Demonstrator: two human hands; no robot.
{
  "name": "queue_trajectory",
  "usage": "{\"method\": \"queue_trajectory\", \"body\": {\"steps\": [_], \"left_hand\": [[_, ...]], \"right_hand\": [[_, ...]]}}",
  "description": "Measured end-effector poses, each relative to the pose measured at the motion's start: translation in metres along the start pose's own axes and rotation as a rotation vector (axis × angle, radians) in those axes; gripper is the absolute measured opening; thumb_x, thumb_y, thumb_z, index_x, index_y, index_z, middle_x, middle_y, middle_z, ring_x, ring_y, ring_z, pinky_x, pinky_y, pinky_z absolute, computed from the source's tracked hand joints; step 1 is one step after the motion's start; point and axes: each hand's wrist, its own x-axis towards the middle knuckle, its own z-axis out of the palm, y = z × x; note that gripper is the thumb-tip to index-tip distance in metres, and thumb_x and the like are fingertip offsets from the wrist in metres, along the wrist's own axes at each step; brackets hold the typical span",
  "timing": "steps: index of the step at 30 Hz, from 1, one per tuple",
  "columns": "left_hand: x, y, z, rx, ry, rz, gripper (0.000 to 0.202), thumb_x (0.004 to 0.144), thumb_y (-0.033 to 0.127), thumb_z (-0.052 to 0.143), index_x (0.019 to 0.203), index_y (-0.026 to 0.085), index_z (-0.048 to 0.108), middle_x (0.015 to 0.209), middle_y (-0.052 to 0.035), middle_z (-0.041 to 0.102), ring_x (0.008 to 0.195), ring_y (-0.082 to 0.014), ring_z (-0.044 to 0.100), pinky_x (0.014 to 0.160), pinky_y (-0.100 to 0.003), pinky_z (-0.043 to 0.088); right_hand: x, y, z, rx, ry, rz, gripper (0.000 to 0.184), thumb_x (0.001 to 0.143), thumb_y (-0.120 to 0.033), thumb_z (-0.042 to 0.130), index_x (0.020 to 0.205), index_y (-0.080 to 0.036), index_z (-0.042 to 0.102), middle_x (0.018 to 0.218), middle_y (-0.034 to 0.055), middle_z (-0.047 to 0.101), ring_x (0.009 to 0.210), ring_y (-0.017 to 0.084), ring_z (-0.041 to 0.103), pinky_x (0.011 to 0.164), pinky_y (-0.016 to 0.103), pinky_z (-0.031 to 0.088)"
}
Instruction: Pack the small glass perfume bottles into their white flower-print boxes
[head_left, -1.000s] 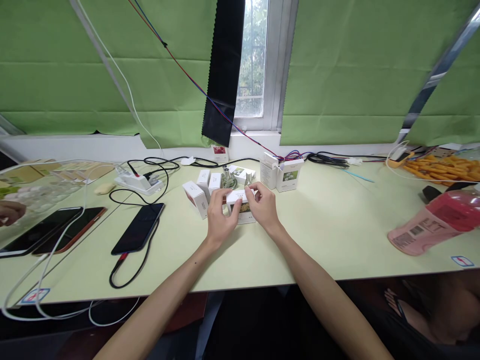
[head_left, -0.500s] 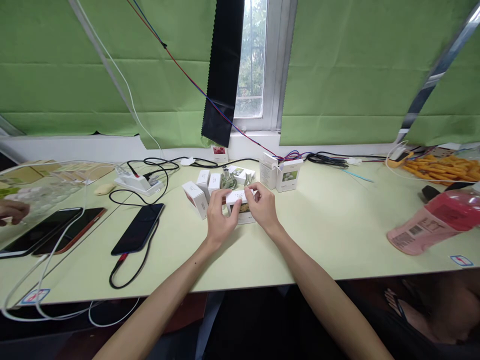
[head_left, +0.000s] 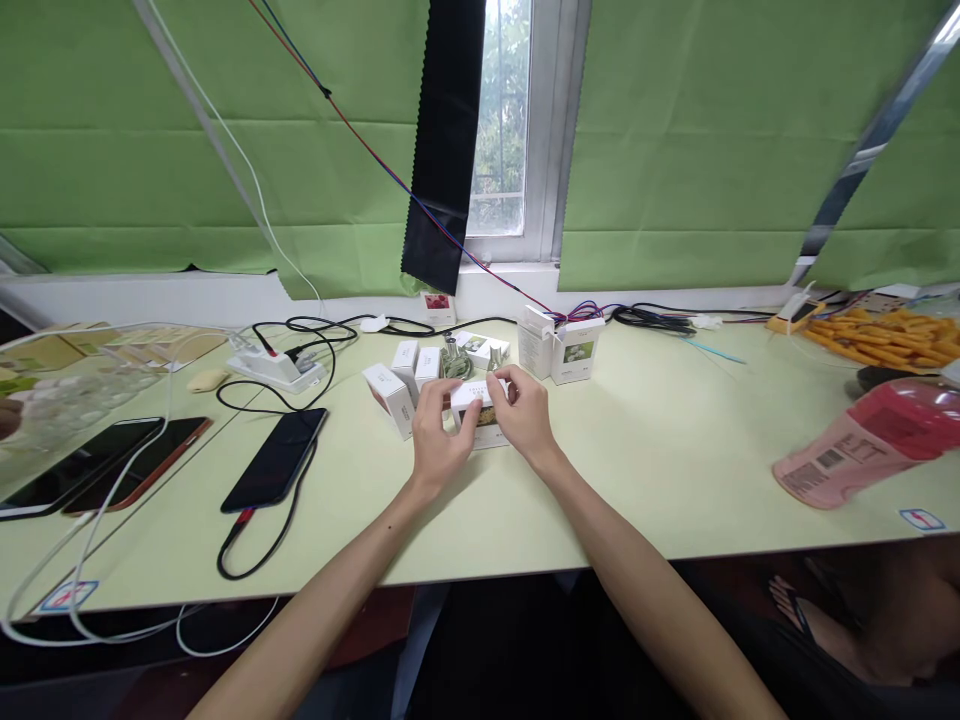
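A small white box (head_left: 490, 430) with a picture on its front stands on the pale table (head_left: 645, 470) between my hands. My left hand (head_left: 442, 435) is closed around its left side, thumb at the front. Over its right top edge my right hand (head_left: 525, 405) is closed, fingertips pressed together at the lid. Just left stand several white boxes (head_left: 391, 395). Behind the held box lie a green coiled item (head_left: 456, 362), partly hidden, and a flat white box (head_left: 484, 348). Two more white boxes (head_left: 576, 355) stand to the right at the back.
A phone (head_left: 277, 460) on a cable and a white power strip (head_left: 277, 368) lie to the left, with two more phones (head_left: 139, 460) beyond. At right are a pink bottle (head_left: 862, 445) and a pile of orange strips (head_left: 892, 335). Black cables (head_left: 652, 319) run along the back.
My hands and the box hold almost the same pose. At the far left, another person's hand has moved mostly out of view.
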Motion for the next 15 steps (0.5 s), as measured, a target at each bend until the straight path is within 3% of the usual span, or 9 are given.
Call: {"method": "queue_trajectory", "body": {"steps": [7,15], "left_hand": [[-0.0007,-0.0011,-0.0001,-0.004,0.005,0.000,0.021,0.092,0.031,0.066,0.109,0.021,0.059,0.103,-0.0070,0.064,0.094,-0.0199,0.062,0.077,-0.034,0.053],[-0.0008,-0.0009,-0.0002,-0.009,0.010,0.020,0.019,0.092,0.030,0.066,0.107,0.021,0.059,0.101,-0.0066,0.064,0.093,-0.0194,0.062,0.077,-0.034,0.054]], "right_hand": [[-0.0008,-0.0020,0.0005,-0.038,-0.010,-0.059,0.016,0.092,-0.035,0.061,0.081,-0.023,0.063,0.086,0.0042,0.072,0.083,0.022,0.054,0.079,0.035,0.045],[-0.0015,-0.0013,0.0002,-0.017,-0.019,-0.023,0.017,0.091,-0.035,0.063,0.078,-0.024,0.062,0.084,0.0046,0.071,0.088,0.024,0.052,0.080,0.036,0.046]]}}
